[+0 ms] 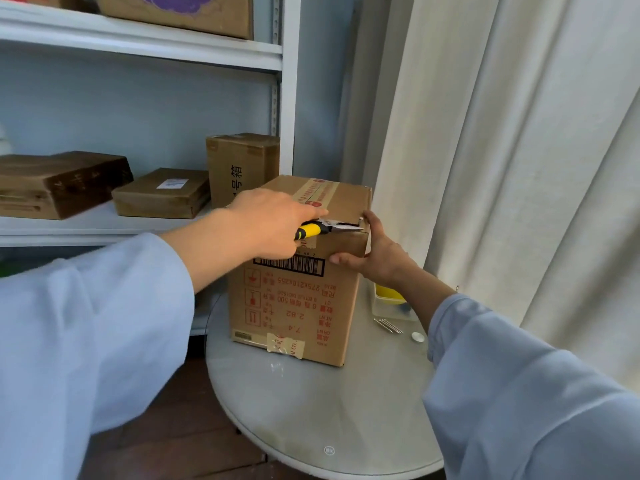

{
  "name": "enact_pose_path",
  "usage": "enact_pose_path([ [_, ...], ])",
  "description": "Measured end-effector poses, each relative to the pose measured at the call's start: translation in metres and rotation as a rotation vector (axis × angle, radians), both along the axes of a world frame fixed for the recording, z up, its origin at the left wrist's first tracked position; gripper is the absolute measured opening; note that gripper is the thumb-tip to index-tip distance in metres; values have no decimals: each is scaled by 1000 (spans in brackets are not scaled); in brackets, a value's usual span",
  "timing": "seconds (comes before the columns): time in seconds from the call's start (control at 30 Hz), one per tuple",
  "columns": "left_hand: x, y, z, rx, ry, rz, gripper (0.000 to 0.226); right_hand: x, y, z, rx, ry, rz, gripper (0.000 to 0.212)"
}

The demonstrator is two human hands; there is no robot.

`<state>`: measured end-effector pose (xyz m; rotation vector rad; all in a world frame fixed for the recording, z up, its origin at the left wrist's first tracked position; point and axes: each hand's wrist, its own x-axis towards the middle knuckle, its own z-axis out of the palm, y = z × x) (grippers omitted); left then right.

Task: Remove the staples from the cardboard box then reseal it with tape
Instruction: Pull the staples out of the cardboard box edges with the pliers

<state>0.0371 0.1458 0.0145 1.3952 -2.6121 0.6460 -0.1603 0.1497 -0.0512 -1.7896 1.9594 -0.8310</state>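
Under the left hand (273, 221), a cardboard box (298, 299) stands upright on the round bench (311, 410). That hand's fingers curl round yellow-handled pliers (323, 229), whose metal tip lies at the box's top front edge. Just right of the tip, the right hand (375, 252) grips the box's near top corner, thumb on the front face. Below that hand, loose staples (388, 325) lie on the bench.
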Motion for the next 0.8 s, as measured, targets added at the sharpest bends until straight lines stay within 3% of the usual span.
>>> enact_pose_path([
  [0.2, 3, 0, -15, 45, 141, -4, 57, 0, -1, -1, 9, 3, -1, 106],
  [0.47, -5, 15, -46, 37, 364, 73, 65, 1, -1, -1, 8, -6, -12, 105],
  [0.67, -10, 21, -58, -140, 294, 68, 68, 2, 0, 0, 2, -5, -11, 104],
  [0.8, -9, 17, -51, -55, 332, 76, 65, 1, 1, 0, 9, -4, -13, 104],
])
